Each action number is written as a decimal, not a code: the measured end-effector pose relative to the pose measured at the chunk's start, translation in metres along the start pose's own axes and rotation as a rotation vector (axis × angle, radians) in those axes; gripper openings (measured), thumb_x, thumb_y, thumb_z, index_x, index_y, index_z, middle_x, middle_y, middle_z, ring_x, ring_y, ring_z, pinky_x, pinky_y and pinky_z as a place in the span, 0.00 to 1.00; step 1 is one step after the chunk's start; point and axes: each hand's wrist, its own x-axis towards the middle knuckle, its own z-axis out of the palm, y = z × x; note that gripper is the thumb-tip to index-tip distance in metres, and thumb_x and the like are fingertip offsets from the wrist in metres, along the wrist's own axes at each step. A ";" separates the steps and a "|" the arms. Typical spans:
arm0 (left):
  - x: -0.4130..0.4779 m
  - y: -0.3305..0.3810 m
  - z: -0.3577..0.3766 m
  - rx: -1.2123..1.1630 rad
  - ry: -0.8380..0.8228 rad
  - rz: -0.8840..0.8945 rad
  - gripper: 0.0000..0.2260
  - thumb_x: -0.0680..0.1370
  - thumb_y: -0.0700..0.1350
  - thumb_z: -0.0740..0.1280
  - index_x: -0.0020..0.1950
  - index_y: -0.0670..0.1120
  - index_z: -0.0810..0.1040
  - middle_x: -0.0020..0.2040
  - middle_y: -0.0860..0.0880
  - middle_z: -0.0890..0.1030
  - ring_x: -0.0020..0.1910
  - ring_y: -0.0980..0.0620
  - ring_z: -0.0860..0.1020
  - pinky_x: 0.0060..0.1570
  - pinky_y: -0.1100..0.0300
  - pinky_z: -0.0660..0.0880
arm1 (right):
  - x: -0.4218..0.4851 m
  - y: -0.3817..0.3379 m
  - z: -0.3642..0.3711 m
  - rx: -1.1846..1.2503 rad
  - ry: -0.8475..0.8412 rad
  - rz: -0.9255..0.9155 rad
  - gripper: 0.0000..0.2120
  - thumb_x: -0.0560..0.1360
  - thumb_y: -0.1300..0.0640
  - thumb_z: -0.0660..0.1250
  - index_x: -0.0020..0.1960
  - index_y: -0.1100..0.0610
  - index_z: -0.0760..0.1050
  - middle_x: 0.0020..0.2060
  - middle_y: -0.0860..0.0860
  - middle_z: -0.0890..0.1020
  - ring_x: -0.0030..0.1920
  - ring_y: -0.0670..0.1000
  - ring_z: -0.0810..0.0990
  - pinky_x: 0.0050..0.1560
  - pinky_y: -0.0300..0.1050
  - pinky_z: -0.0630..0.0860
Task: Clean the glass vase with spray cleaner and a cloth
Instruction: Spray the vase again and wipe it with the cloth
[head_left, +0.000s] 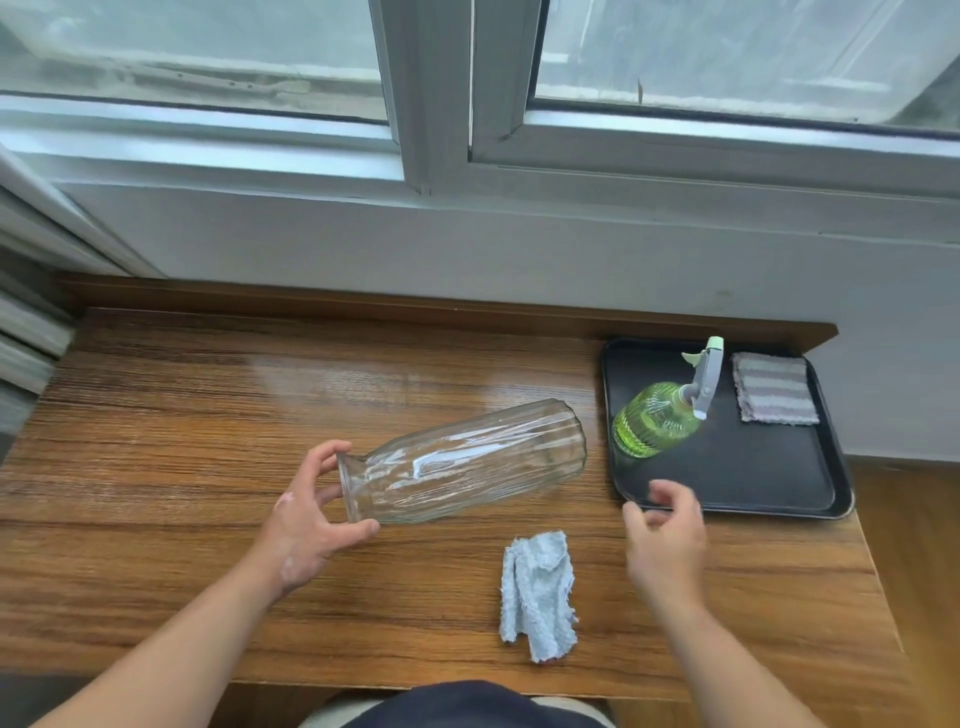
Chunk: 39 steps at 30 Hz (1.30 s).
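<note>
A clear ribbed glass vase (467, 462) lies on its side over the wooden table, its mouth toward me and to the left. My left hand (311, 514) grips it around the neck and rim. A crumpled light-blue cloth (540, 592) rests on the table below the vase. The green spray bottle (657, 418) with a grey trigger head stands on a black tray (727, 478) at the right. My right hand (665, 535) hovers empty with fingers apart, between the cloth and the tray's near edge.
A folded striped cloth (774, 389) lies in the tray's far right corner. The wooden table (182, 441) has a raised back edge against a white wall below a window. Its right edge ends just past the tray.
</note>
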 end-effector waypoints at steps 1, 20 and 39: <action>0.000 0.000 0.000 0.007 0.000 0.002 0.40 0.66 0.33 0.81 0.62 0.68 0.67 0.68 0.54 0.68 0.63 0.53 0.72 0.41 0.71 0.76 | -0.023 0.003 0.010 -0.119 -0.172 -0.047 0.16 0.77 0.55 0.71 0.64 0.51 0.74 0.57 0.47 0.79 0.47 0.42 0.78 0.50 0.41 0.76; -0.006 -0.006 -0.001 0.081 -0.011 0.022 0.42 0.64 0.37 0.83 0.62 0.71 0.66 0.77 0.50 0.65 0.71 0.46 0.72 0.63 0.55 0.73 | -0.040 -0.055 -0.029 0.743 -0.710 0.349 0.14 0.77 0.72 0.64 0.60 0.61 0.78 0.52 0.66 0.85 0.48 0.65 0.85 0.42 0.56 0.82; -0.008 -0.013 0.004 0.097 0.039 0.054 0.42 0.61 0.38 0.84 0.58 0.75 0.68 0.72 0.53 0.71 0.68 0.49 0.75 0.61 0.48 0.80 | -0.004 -0.087 0.055 -0.456 -0.068 -0.465 0.20 0.80 0.56 0.61 0.71 0.52 0.72 0.64 0.51 0.73 0.60 0.55 0.70 0.54 0.52 0.75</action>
